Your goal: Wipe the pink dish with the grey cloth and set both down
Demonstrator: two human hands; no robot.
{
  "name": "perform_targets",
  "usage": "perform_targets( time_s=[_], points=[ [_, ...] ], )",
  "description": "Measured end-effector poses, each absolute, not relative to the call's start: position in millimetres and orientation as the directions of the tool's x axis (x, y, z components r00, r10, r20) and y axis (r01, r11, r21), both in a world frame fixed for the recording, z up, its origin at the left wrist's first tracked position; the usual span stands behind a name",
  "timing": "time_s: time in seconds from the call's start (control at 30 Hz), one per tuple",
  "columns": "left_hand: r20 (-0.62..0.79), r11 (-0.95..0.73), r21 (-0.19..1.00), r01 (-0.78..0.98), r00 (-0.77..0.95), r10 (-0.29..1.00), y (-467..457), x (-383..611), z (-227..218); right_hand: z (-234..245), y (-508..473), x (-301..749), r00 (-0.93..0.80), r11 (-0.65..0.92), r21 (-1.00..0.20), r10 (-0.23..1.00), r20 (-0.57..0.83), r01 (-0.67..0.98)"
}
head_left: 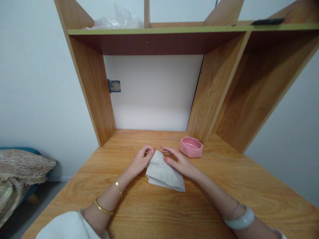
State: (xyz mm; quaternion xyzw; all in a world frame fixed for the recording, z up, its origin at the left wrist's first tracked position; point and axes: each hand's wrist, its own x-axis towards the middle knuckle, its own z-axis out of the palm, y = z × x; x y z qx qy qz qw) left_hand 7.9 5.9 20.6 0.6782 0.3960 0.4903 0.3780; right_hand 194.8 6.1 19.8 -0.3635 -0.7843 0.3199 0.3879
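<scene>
A folded light grey cloth (164, 172) is in front of me, its upper corner lifted and its lower edge hanging just over the desk or touching it; I cannot tell which. My left hand (143, 159) pinches that top corner between thumb and fingers. On the cloth's right side is my right hand (178, 161), its thumb against the fabric and its other fingers stretched out behind the top edge, apart from the thumb. Part of those fingers is hidden by the cloth. A pink angular ashtray (191, 147) stands just beyond my right hand.
The wooden desk (139, 212) runs under both arms. Behind it rise upright panels (211, 99) and a shelf (159, 31) bearing a clear plastic bag (119, 20) and a dark flat object (267, 22). A wall socket box (115, 86) sits at the back. A patterned blanket (22, 166) lies at far left.
</scene>
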Motion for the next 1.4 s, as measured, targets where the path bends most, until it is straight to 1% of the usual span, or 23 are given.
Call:
perform_targets(
  time_s=[0.07, 0.13, 0.23, 0.3, 0.37, 0.43, 0.5, 0.53, 0.63, 0.73, 0.8, 0.87, 0.97, 1.07, 1.3, 1.4],
  points=[
    [0.369, -0.399, 0.911, 0.109, 0.221, 0.903, 3, 10, 22, 18, 9, 196, -0.466, 0.432, -0.860, 0.841, 0.275, 0.272],
    [0.367, -0.391, 0.917, 0.075, 0.222, 0.903, 1, 12, 23, 19, 11, 199, -0.488, 0.368, -0.895, 0.847, 0.212, 0.251],
    [0.336, -0.355, 0.933, 0.055, 0.221, 0.916, 1, 14, 22, 23, 15, 205, -0.536, 0.350, -0.907, 0.825, 0.179, 0.235],
    [0.318, -0.337, 0.940, 0.051, 0.230, 0.920, 2, 15, 18, 26, 18, 211, -0.558, 0.343, -0.901, 0.817, 0.147, 0.264],
    [0.313, -0.336, 0.941, 0.047, 0.257, 0.914, 4, 16, 13, 28, 21, 218, -0.543, 0.360, -0.867, 0.830, 0.129, 0.345],
    [0.301, -0.333, 0.941, 0.061, 0.297, 0.906, 6, 18, 7, 28, 25, 224, -0.515, 0.416, -0.792, 0.844, 0.152, 0.447],
    [0.272, -0.321, 0.941, 0.103, 0.331, 0.904, 7, 19, 0, 27, 27, 229, -0.501, 0.452, -0.721, 0.849, 0.167, 0.526],
    [0.249, -0.310, 0.942, 0.130, 0.348, 0.904, 7, 20, -3, 26, 28, 230, -0.499, 0.451, -0.706, 0.852, 0.158, 0.546],
    [0.187, -0.273, 0.945, 0.179, 0.388, 0.903, 7, 21, -10, 26, 29, 231, -0.503, 0.408, -0.731, 0.858, 0.103, 0.547],
    [0.179, -0.249, 0.957, 0.147, 0.373, 0.910, 9, 19, -12, 27, 28, 231, -0.532, 0.395, -0.758, 0.843, 0.076, 0.518],
    [0.185, -0.237, 0.965, 0.116, 0.346, 0.920, 12, 16, -11, 28, 29, 233, -0.555, 0.388, -0.755, 0.831, 0.038, 0.528],
    [0.181, -0.226, 0.969, 0.104, 0.327, 0.927, 14, 13, -10, 29, 30, 237, -0.561, 0.379, -0.722, 0.828, -0.015, 0.579],
    [0.170, -0.212, 0.971, 0.109, 0.306, 0.937, 16, 11, -9, 29, 31, 244, -0.527, 0.373, -0.627, 0.847, -0.071, 0.684],
    [0.165, -0.202, 0.975, 0.088, 0.314, 0.935, 15, 13, -10, 28, 31, 249, -0.505, 0.362, -0.568, 0.855, -0.114, 0.740],
    [0.161, -0.185, 0.983, 0.018, 0.411, 0.897, 9, 20, -10, 27, 32, 257, -0.467, 0.298, -0.539, 0.859, -0.208, 0.788],
    [0.177, -0.217, 0.975, 0.041, 0.443, 0.879, 5, 21, -10, 27, 33, 258, -0.468, 0.287, -0.540, 0.852, -0.233, 0.791]
  ],
)
